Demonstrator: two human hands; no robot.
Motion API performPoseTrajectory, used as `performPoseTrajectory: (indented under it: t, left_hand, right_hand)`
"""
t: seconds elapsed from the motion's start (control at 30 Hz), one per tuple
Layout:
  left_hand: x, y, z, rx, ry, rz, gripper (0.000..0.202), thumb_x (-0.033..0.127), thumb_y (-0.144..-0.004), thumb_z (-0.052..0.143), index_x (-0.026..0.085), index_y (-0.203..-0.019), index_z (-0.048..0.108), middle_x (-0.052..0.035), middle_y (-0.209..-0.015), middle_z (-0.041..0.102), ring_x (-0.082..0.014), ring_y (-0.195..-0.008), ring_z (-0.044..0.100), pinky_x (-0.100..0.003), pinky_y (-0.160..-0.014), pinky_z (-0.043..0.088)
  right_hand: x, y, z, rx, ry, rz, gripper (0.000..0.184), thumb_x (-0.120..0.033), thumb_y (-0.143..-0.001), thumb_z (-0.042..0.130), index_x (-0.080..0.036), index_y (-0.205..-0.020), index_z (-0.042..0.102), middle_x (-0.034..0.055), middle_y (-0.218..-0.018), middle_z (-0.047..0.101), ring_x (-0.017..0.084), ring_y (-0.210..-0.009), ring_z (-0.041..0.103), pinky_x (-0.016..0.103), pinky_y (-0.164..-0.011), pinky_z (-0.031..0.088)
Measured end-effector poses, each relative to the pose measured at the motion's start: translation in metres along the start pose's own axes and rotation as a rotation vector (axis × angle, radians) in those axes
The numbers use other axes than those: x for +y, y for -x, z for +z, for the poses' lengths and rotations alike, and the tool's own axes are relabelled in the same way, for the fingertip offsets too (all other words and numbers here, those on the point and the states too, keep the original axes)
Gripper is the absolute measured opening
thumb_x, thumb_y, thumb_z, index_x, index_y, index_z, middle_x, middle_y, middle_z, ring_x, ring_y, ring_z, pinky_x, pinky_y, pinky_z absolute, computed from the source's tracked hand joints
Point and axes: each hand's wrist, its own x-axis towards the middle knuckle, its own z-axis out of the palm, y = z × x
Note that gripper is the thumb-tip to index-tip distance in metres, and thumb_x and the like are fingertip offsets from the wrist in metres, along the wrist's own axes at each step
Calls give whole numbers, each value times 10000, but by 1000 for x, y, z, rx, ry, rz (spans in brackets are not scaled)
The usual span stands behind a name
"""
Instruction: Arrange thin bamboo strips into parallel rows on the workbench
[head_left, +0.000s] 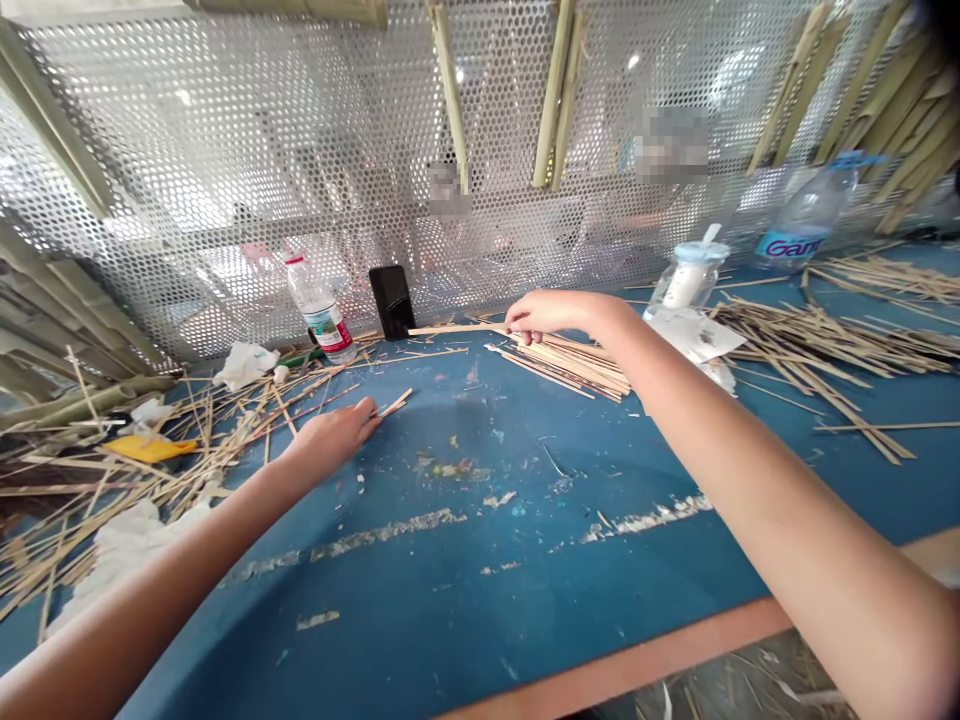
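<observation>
Bamboo strip [450, 329] seemingly in right hand [541, 314]

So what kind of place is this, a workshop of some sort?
Likely a small craft workbench for splitting bamboo. Thin bamboo strips lie piled on a worn blue table, thicker bamboo slats lean on the perforated metal screen, and the right hand holds one strip.

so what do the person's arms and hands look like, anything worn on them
Both arms are bare up to the frame edges, with no sleeves in view. The left hand and right hand wear no gloves, and no rings, watch or bands show at the wrists.
</observation>
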Motion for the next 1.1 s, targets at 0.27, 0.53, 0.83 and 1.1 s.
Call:
performPoseTrajectory:
  t: [0.27,0.53,0.83,1.1]
  left_hand:
    - [-4,-26,-15,-106,59,-7,334,466,-879,419,215,-855,638,-52,-823,734,-228,-754,687,-271,-588,433]
    - [86,-56,-61,27,-61,355,304,383,-960,406,192,-1051,624,-96,-934,719,-246,-841,675,-303,-702,462]
    - [204,-152,-80,279,-111,714,513,467,-953,536,202,-1389,484,-144,-1292,612,-296,-1170,590,-365,-905,439]
    - [132,-81,-99,524,-162,691,426,358,-1046,264,180,-1105,648,-95,-1056,672,-236,-1025,609,-362,-891,431]
  right_hand:
    - [33,7,-21,63,-33,96,171,-300,-903,536,-218,-902,686,73,-908,735,201,-790,670,331,-685,497]
    - [37,24,-35,118,-78,97,183,-271,-912,529,-207,-941,698,76,-909,734,192,-763,668,333,-684,507]
    - [36,44,-46,218,-64,161,204,-223,-922,485,-187,-924,686,81,-911,732,185,-767,668,321,-685,493]
    - [24,34,-38,189,5,131,203,-250,-921,493,-199,-933,690,78,-917,730,183,-764,657,319,-671,465]
